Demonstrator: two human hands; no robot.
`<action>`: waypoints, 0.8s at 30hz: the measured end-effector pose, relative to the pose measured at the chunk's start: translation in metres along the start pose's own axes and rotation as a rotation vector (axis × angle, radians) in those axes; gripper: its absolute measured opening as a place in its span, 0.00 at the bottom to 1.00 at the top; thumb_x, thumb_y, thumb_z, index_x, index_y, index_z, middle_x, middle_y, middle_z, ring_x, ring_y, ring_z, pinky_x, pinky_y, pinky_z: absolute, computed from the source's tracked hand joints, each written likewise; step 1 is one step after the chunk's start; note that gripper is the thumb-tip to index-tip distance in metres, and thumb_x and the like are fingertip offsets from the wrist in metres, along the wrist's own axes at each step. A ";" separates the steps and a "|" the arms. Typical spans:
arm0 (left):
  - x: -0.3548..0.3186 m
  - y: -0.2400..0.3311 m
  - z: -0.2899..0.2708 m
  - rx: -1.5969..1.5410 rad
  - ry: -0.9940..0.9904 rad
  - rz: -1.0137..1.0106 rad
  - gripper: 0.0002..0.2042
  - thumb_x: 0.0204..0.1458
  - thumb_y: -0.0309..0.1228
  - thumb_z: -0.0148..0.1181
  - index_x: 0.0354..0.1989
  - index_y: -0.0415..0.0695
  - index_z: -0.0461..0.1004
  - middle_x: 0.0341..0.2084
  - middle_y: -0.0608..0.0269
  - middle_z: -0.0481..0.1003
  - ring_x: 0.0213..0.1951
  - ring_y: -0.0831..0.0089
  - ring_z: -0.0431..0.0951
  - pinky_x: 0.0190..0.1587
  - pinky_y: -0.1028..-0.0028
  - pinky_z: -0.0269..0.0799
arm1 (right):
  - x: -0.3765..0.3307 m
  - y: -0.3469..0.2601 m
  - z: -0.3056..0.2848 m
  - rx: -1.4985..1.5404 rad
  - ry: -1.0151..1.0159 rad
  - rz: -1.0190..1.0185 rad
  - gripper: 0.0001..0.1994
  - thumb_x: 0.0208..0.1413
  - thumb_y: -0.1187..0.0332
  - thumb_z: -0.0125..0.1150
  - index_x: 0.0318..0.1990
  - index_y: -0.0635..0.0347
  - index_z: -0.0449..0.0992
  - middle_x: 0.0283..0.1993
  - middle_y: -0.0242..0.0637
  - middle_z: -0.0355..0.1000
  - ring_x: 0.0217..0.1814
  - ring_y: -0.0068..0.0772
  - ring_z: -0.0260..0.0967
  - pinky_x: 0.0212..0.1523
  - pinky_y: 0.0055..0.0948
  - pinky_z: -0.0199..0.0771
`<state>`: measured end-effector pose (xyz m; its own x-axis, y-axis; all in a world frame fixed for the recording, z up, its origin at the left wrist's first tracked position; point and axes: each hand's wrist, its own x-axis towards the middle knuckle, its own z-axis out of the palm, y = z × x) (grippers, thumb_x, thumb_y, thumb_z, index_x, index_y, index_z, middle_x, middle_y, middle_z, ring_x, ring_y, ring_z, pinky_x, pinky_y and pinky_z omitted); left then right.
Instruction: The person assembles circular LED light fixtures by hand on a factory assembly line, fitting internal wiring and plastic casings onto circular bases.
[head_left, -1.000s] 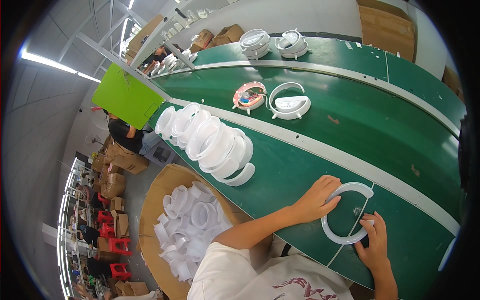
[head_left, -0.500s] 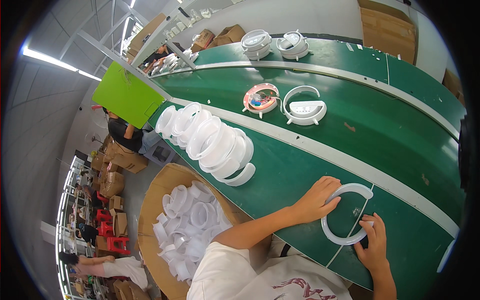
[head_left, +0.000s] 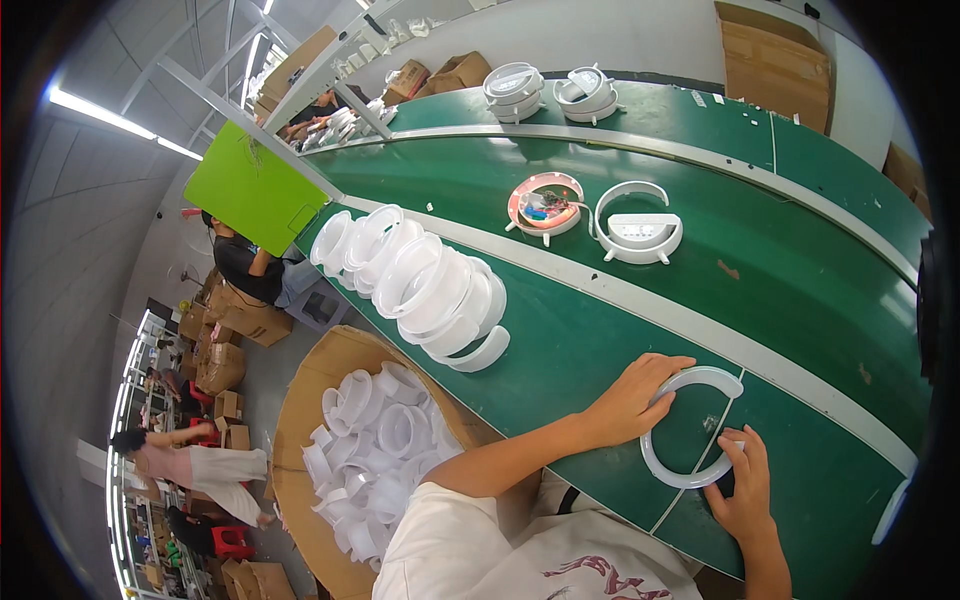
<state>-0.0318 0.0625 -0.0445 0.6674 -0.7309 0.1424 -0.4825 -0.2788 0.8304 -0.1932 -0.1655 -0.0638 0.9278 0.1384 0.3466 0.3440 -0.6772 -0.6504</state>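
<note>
Over the green bench I hold a white C-shaped plastic ring, its gap toward the right. My left hand is closed on its upper left side, thumb inside the curve and fingers over the outer edge. The fingers of my right hand are closed around the lower right end. A row of nested white rings lies on the bench to the left of my hands.
A carton full of loose white rings stands left of me. On the green belt lie a pink-lit round part with wires and a white round housing. Two white stacks sit farther back. A green board rises at left.
The pink-lit part and the white housing have shifted right and slightly nearer along the belt. My hands and the ring have barely moved. A person in the left background has changed position.
</note>
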 end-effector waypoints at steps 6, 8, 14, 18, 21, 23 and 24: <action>-0.005 -0.001 -0.024 0.208 0.040 -0.032 0.20 0.56 0.21 0.54 0.59 0.38 0.70 0.50 0.46 0.74 0.55 0.47 0.71 0.61 0.56 0.64 | -0.002 0.004 0.002 0.080 0.057 0.006 0.35 0.47 0.65 0.71 0.63 0.65 0.65 0.63 0.56 0.65 0.64 0.60 0.64 0.66 0.53 0.62; -0.008 -0.003 -0.046 0.400 0.089 -0.129 0.21 0.53 0.19 0.54 0.58 0.38 0.71 0.47 0.45 0.75 0.54 0.47 0.72 0.61 0.55 0.64 | -0.001 0.005 0.000 0.094 0.053 0.000 0.34 0.48 0.65 0.70 0.62 0.66 0.65 0.64 0.55 0.65 0.65 0.60 0.63 0.66 0.50 0.62; -0.021 -0.012 -0.075 1.403 0.409 -0.160 0.21 0.45 0.21 0.58 0.51 0.38 0.72 0.47 0.50 0.74 0.58 0.52 0.69 0.65 0.49 0.57 | 0.000 0.000 -0.002 0.023 0.051 -0.004 0.30 0.49 0.70 0.68 0.61 0.66 0.67 0.63 0.53 0.65 0.65 0.58 0.64 0.66 0.48 0.63; -0.003 -0.011 -0.101 1.292 0.337 -0.105 0.18 0.46 0.22 0.58 0.48 0.39 0.73 0.46 0.50 0.75 0.58 0.53 0.70 0.64 0.50 0.60 | 0.004 -0.002 0.000 0.020 0.098 0.061 0.29 0.48 0.73 0.68 0.60 0.65 0.68 0.63 0.52 0.66 0.65 0.57 0.64 0.66 0.47 0.64; 0.038 -0.030 -0.132 1.179 0.192 -0.149 0.14 0.46 0.22 0.58 0.44 0.40 0.74 0.44 0.52 0.76 0.54 0.56 0.74 0.58 0.53 0.66 | 0.021 -0.014 -0.009 0.012 0.104 0.055 0.28 0.48 0.74 0.68 0.60 0.64 0.68 0.64 0.52 0.64 0.66 0.57 0.63 0.66 0.47 0.64; 0.053 -0.074 -0.157 1.257 0.179 -0.018 0.13 0.47 0.23 0.58 0.43 0.41 0.73 0.40 0.55 0.76 0.48 0.56 0.75 0.51 0.55 0.68 | 0.052 -0.023 -0.016 -0.138 0.011 -0.110 0.27 0.50 0.73 0.67 0.60 0.64 0.68 0.66 0.53 0.62 0.67 0.58 0.61 0.66 0.48 0.64; 0.062 -0.095 -0.164 1.329 0.176 0.102 0.11 0.47 0.23 0.57 0.42 0.42 0.73 0.36 0.58 0.76 0.43 0.57 0.77 0.44 0.57 0.70 | 0.067 -0.021 -0.017 -0.175 0.012 -0.148 0.28 0.50 0.73 0.67 0.60 0.64 0.68 0.66 0.55 0.60 0.68 0.59 0.60 0.66 0.49 0.63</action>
<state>0.1482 0.1461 -0.0264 0.6107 -0.7233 0.3223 -0.6476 -0.6904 -0.3223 -0.1404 -0.1538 -0.0152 0.8670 0.2380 0.4378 0.4448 -0.7656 -0.4647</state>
